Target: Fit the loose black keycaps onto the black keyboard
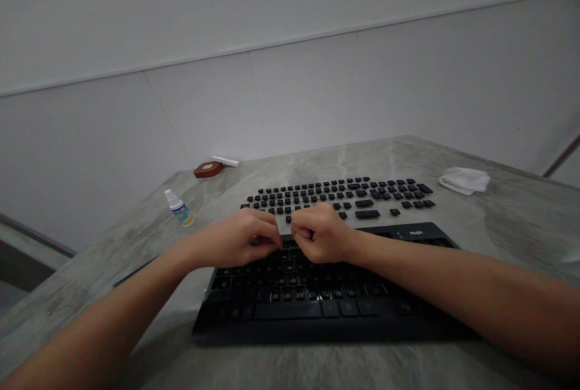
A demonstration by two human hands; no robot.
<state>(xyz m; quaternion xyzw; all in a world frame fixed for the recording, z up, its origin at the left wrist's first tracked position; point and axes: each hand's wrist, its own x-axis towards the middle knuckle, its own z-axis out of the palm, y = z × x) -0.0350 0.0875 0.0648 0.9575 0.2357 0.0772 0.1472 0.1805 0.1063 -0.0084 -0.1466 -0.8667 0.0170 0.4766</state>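
A black keyboard [290, 310] lies in front of me with most of its keycaps off and the bare key sockets showing. The bottom row still has its wide keys. My left hand [247, 236] is over its upper left part, thumb and fingers curled together close to the sockets. Whatever is between those fingertips is hidden. Beside it, my right hand [322, 233] is closed in a fist just above the top rows; anything inside it is out of sight. Behind the keyboard, loose black keycaps [367, 214] are laid out in rows on the table.
A small white spray bottle [180, 209] with a blue and yellow label stands at the left. Farther back are a brown case [208, 169] and a white strip [225, 161]. A white cloth [464, 180] lies at the right. The grey table [357, 160] meets a pale wall.
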